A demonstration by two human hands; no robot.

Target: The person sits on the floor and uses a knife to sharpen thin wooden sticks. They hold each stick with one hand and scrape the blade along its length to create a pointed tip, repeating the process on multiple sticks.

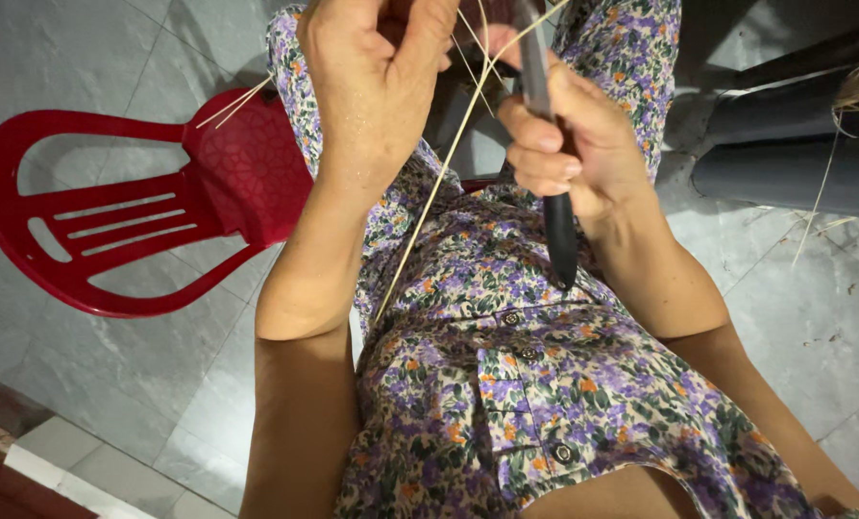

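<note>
- Left hand [377,72] is up near the top of the view, fingers pinched together on a thin pale straw strip [429,202]. The pinch looks like it's there to keep the strip taut so it doesn't flop around.
- The strip runs from that pinch diagonally down across the lap and ends loose over the flowered dress [506,384], so the long free tail just hangs out of the way.
- Right hand [564,154] is clamped in a fist around a dark knife [556,226], handle end poking down below the fist and the grey blade going up toward the pinched strands. Holding it that close to the left hand puts the blade right where the strip is held steady, I'd guess.
- A few more thin strands fan out between the two hands at the top edge; can't tell exactly how the blade meets them, it's cut off by the frame.
- Red plastic chair [112,221] sits just beside the person on the grey tiled floor [814,317], with a couple of loose strands lying over its seat.
</note>
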